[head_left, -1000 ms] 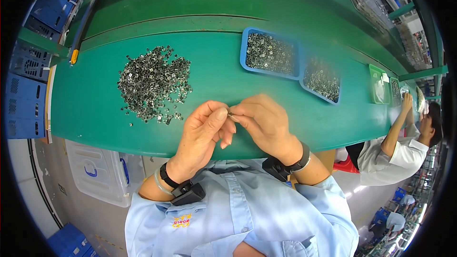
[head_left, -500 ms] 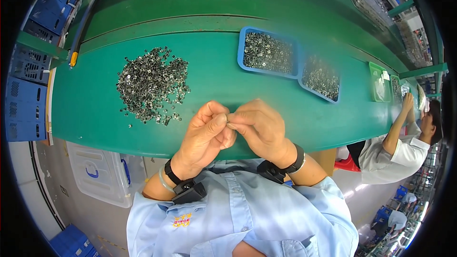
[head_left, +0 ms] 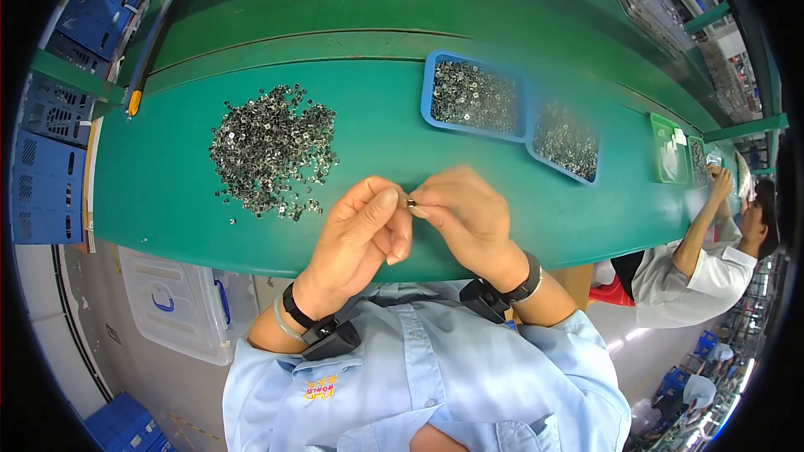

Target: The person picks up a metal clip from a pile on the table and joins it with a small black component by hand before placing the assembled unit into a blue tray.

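Note:
A tiny dark, shiny metal part [head_left: 411, 202] sits where the fingertips of my two hands meet, above the near part of the green table. Thumb and forefinger of my right hand [head_left: 469, 219] pinch it from the right. My left hand [head_left: 362, 230] closes its thumb and forefinger at the part's left side, with the other fingers curled under. The fingertips cover most of the part, so its exact shape is hidden. Left of my hands lies a loose pile of small square metal pieces [head_left: 272, 151], dark and silvery, directly on the table.
Two blue trays [head_left: 476, 128] full of similar small pieces stand at the back right, the right one blurred. Farther right are green trays [head_left: 670, 174] and a person [head_left: 699, 272] in a light shirt. A yellow-tipped bar [head_left: 134, 103] and blue crates [head_left: 48, 188] are at left.
My hands have drawn slightly apart at the fingertips, the right one shifting a little rightward. More of the small metal part shows between them now.

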Demonstrator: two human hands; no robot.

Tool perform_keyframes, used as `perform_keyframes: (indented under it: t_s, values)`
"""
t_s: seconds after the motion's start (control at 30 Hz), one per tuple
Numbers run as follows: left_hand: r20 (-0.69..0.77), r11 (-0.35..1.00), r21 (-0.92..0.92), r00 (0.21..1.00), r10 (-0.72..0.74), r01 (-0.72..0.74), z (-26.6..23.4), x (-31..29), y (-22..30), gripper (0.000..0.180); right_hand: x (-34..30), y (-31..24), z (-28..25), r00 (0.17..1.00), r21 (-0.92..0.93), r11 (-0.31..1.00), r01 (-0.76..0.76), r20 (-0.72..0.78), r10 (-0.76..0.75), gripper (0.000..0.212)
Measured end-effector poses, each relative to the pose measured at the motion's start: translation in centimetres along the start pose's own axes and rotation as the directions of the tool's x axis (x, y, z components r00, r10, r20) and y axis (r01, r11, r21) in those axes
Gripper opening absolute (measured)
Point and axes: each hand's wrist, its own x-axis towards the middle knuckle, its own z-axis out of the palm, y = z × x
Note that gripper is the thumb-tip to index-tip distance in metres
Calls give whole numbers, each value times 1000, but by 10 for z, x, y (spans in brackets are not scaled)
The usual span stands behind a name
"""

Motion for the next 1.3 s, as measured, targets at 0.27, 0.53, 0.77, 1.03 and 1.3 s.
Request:
perform_keyframes:
  t_s: [0.27,0.53,0.77,1.03,1.3]
  values:
    - [56,988,-130,996,-76,83,0,-1,-9,19,-3,-2,1,994,230,967,-110,-1,114,14]
    - [141,995,-71,988,-60,70,-2,-2,-4,17,7,-4,-5,998,138,990,35,49,-42,13]
    - [42,991,102,995,-92,88,-1,-3,7,17,8,-4,-6,992,88,994,66,97,-75,9]
    - [-11,991,113,997,-77,78,4,-2,7,19,3,0,-1,998,106,994,-16,61,9,14]
    - [21,993,35,993,-118,117,2,0,6,23,0,4,0,983,280,943,-179,80,163,10]
